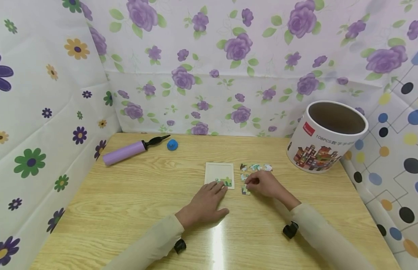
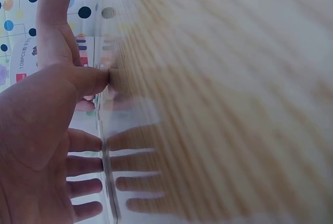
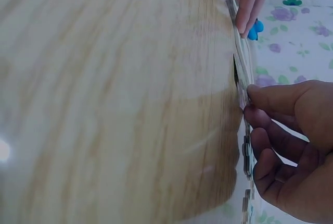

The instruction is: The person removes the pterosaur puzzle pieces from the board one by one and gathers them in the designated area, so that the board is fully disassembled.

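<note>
A square puzzle tray (image 1: pixel 214 171) lies on the wooden table, with a few green jigsaw pieces (image 1: pixel 226 181) along its lower edge. My left hand (image 1: pixel 205 204) is spread flat, its straight fingertips resting on the tray's bottom edge; the left wrist view shows its thumb (image 2: pixel 91 81) held apart from the fingers. To the right of the tray, my right hand (image 1: pixel 263 183) has thumb and forefinger together on a jigsaw piece (image 1: pixel 245 190), seemingly pinching it. Its other fingers (image 3: pixel 268 169) are curled. The grip itself is partly hidden by the fingertips.
More loose pieces (image 1: pixel 255 167) lie above the right hand. A large white tub (image 1: pixel 325 146) stands at the back right. At the back left are a purple hand pump (image 1: pixel 124 153) and a small blue toy (image 1: pixel 172 144). Patterned cloth (image 1: pixel 209 86) walls the table's back and sides.
</note>
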The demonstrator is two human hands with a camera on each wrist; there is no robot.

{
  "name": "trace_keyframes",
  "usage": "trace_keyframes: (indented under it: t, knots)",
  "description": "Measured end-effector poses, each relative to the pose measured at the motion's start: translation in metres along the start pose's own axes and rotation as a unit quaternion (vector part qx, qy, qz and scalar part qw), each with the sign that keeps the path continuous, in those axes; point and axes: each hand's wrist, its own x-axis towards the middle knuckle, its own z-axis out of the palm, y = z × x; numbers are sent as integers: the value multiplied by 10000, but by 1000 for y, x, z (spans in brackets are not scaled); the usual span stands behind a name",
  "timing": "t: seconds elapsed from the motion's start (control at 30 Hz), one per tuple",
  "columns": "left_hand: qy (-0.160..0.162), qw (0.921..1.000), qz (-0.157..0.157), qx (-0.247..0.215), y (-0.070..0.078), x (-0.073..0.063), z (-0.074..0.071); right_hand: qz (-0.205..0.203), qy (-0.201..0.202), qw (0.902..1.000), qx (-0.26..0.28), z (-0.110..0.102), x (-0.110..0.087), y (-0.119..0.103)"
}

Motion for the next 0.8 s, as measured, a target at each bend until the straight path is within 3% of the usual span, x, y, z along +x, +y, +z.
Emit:
trace_keyframes:
  t: [0.43,0.8]
  knots:
    - [-88,9999,54,-76,2,3,-1,-112,-8,9999,-44,0,3,-1]
    - [-94,9976,414,539,6,2,1,-377,-45,9992,-84,2,10,-10]
